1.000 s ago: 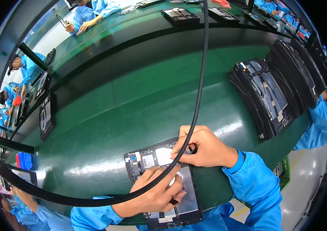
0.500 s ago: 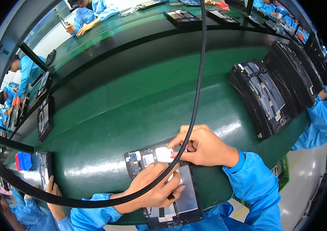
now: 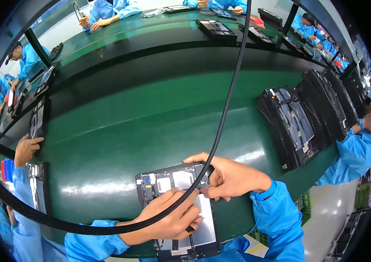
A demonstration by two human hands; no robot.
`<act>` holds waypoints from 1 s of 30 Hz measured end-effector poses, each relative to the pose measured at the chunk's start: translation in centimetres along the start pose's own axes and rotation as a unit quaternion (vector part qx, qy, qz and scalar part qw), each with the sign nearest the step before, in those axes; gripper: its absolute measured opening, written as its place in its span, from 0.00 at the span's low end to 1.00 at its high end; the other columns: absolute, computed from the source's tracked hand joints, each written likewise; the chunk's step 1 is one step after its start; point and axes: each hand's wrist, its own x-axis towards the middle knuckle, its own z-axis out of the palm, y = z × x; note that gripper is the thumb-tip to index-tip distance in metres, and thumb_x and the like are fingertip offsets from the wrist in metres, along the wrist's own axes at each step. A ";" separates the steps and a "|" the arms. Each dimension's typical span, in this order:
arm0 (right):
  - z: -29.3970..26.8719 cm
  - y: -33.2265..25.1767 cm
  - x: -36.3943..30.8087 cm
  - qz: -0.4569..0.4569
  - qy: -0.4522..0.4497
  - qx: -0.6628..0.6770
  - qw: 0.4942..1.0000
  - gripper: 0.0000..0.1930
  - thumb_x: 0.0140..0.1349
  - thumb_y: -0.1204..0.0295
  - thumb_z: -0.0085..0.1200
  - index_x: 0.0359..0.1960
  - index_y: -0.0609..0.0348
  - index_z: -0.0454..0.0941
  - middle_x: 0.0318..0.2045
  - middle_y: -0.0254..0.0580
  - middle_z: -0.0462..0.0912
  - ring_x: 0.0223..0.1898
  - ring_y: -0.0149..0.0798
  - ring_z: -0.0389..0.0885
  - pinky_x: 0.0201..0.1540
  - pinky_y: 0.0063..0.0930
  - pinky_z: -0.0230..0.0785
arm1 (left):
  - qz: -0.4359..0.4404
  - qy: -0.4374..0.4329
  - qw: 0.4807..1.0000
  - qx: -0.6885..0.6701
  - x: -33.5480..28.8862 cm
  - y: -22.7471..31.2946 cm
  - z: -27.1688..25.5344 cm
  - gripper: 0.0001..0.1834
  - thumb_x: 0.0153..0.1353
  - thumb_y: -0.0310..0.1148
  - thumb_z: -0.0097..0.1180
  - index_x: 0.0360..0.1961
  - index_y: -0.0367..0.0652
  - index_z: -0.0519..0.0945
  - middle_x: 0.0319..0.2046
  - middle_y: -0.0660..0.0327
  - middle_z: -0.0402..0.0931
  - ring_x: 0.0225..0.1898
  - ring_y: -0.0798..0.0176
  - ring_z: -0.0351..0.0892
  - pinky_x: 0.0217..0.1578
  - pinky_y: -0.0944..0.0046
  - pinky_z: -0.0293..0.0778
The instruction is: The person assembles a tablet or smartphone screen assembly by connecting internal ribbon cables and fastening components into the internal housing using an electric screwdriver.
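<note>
Opened black rectangular device (image 3: 206, 218), silver-panelled, on smooth green bench (image 3: 128, 139) | left hand (image 3: 173, 221) over interior, right hand (image 3: 234, 177) bent at upper-right corner; grips: cannot tell | step (judged): interior handwork; next likely calls for steadying device

It's bright in here, white light seemingly from overhead, throwing two pale streaks of glare across the green tabletop (image 3: 120, 153) and a sheen onto the floor (image 3: 330, 218). Soft shadow darkens the tabletop's far side. The middle looks crisp; toward the rim, straight edges bow, small details smear, and corners go black.
</note>
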 end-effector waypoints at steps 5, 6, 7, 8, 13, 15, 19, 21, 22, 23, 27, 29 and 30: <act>0.6 -0.5 0.3 0.012 0.001 0.034 0.999 0.41 0.65 0.78 0.63 0.80 0.53 0.59 0.20 0.38 0.84 0.17 0.28 0.80 0.19 0.25 0.67 | 0.013 -0.003 1.000 0.001 -0.6 -0.2 0.0 0.17 0.59 0.39 0.72 0.36 0.36 0.83 0.52 0.44 0.86 0.42 0.51 0.84 0.46 0.54 0.84; 0.7 -0.5 0.3 0.012 -0.007 0.032 0.999 0.41 0.65 0.78 0.63 0.80 0.53 0.59 0.20 0.38 0.84 0.17 0.28 0.80 0.19 0.25 0.67 | 0.005 -0.003 1.000 0.004 -0.6 0.0 -0.2 0.17 0.59 0.39 0.72 0.36 0.36 0.83 0.52 0.44 0.86 0.42 0.51 0.84 0.46 0.54 0.84; 0.7 -0.4 0.4 0.010 -0.008 0.046 0.999 0.41 0.68 0.78 0.63 0.81 0.52 0.58 0.21 0.38 0.84 0.17 0.27 0.80 0.19 0.24 0.66 | 0.000 -0.006 1.000 -0.011 -0.5 0.0 -0.5 0.17 0.59 0.41 0.72 0.37 0.36 0.83 0.52 0.46 0.86 0.42 0.50 0.83 0.46 0.53 0.82; 0.7 -0.3 0.4 0.007 -0.009 0.060 0.998 0.41 0.71 0.79 0.63 0.83 0.52 0.56 0.22 0.37 0.85 0.17 0.26 0.80 0.19 0.23 0.66 | -0.006 -0.010 1.000 -0.024 -0.5 0.0 -0.8 0.18 0.60 0.42 0.72 0.38 0.37 0.84 0.53 0.48 0.86 0.43 0.50 0.83 0.45 0.52 0.81; 1.1 -0.3 0.5 -0.006 0.006 0.051 0.999 0.41 0.71 0.80 0.64 0.82 0.56 0.56 0.22 0.37 0.85 0.17 0.26 0.81 0.19 0.23 0.68 | -0.033 0.065 0.989 -0.128 -0.9 -3.3 -2.9 0.20 0.63 0.48 0.66 0.42 0.39 0.85 0.36 0.56 0.79 0.38 0.50 0.74 0.39 0.50 0.70; 0.8 -0.1 0.5 0.002 0.014 0.049 0.999 0.41 0.67 0.79 0.66 0.80 0.54 0.59 0.22 0.37 0.84 0.18 0.26 0.79 0.19 0.24 0.68 | -0.057 0.210 0.968 -0.123 -1.6 -5.0 -2.0 0.15 0.64 0.41 0.65 0.41 0.39 0.85 0.30 0.56 0.78 0.33 0.50 0.74 0.35 0.50 0.70; 1.3 -1.0 0.5 -0.025 0.036 0.008 0.999 0.39 0.70 0.76 0.67 0.80 0.55 0.62 0.20 0.33 0.82 0.18 0.23 0.77 0.21 0.23 0.64 | -0.138 0.222 0.964 -0.054 -4.4 -5.6 -3.6 0.07 0.64 0.31 0.64 0.40 0.39 0.85 0.25 0.58 0.77 0.26 0.53 0.75 0.29 0.52 0.71; 2.4 -0.5 0.7 -0.064 0.092 0.006 0.994 0.35 0.68 0.79 0.65 0.76 0.58 0.69 0.16 0.27 0.74 0.17 0.21 0.70 0.22 0.23 0.59 | -0.206 0.187 0.959 -0.059 -6.3 -4.9 -3.3 0.05 0.63 0.24 0.63 0.39 0.40 0.85 0.24 0.60 0.77 0.24 0.56 0.76 0.24 0.57 0.70; 2.4 0.8 1.3 -0.165 0.187 -0.082 0.965 0.31 0.66 0.80 0.64 0.73 0.58 0.74 0.15 0.26 0.70 0.17 0.21 0.67 0.23 0.24 0.58 | -0.224 0.173 0.957 -0.065 -7.1 -4.5 -3.3 0.04 0.64 0.23 0.63 0.39 0.41 0.85 0.26 0.60 0.80 0.24 0.56 0.78 0.22 0.56 0.72; 2.6 1.5 1.7 -0.263 0.277 -0.167 0.909 0.29 0.64 0.82 0.63 0.69 0.59 0.78 0.14 0.25 0.65 0.16 0.21 0.64 0.23 0.24 0.57 | -0.227 0.178 0.955 -0.065 -7.6 -4.2 -3.4 0.04 0.64 0.23 0.63 0.39 0.41 0.85 0.26 0.60 0.80 0.24 0.56 0.78 0.22 0.56 0.72; 6.6 -1.0 3.3 -0.462 0.244 -0.298 0.799 0.13 0.54 0.80 0.66 0.42 0.55 0.91 0.26 0.32 0.78 0.28 0.37 0.75 0.31 0.32 0.66 | -0.211 0.193 0.957 -0.058 -9.4 -3.7 -4.1 0.06 0.60 0.21 0.63 0.38 0.41 0.84 0.30 0.58 0.84 0.26 0.53 0.81 0.24 0.53 0.77; 8.9 -2.7 3.2 -0.440 0.157 -0.338 0.817 0.14 0.51 0.78 0.67 0.41 0.52 0.91 0.39 0.36 0.84 0.37 0.45 0.78 0.37 0.35 0.70 | -0.164 0.185 0.966 -0.069 -10.3 -3.8 -4.5 0.08 0.57 0.20 0.63 0.38 0.41 0.84 0.31 0.59 0.84 0.26 0.53 0.82 0.24 0.54 0.78; 9.7 -2.7 3.2 -0.407 0.113 -0.328 0.845 0.16 0.49 0.76 0.67 0.42 0.51 0.91 0.49 0.42 0.84 0.47 0.48 0.80 0.46 0.38 0.73 | -0.152 0.193 0.967 -0.071 -10.5 -3.8 -4.5 0.09 0.54 0.20 0.63 0.38 0.41 0.84 0.31 0.61 0.83 0.27 0.55 0.82 0.24 0.56 0.78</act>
